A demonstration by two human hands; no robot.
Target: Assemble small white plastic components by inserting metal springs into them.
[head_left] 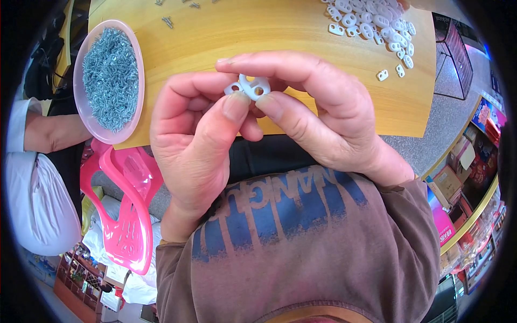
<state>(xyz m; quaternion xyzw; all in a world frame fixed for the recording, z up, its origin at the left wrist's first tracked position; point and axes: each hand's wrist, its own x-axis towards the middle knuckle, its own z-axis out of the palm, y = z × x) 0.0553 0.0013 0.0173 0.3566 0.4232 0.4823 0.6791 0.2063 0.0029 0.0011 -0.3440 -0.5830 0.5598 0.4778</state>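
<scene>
My left hand (194,137) and right hand (336,116) are both pinching a small cluster of white plastic pieces (259,90) between thumbs and fingers, above the tabletop (242,24); exact count partly hidden. To the left, a pale pink oval basin (140,86) is holding a broad heap of silvery screws (110,81), filling most of its width. A co-worker's forearm (56,133) is extending to the basin's outer rim. A few loose screws (167,22) are lying beyond my hands. At far right, a pile of similar white pieces (371,21) is sitting directly on the tabletop
</scene>
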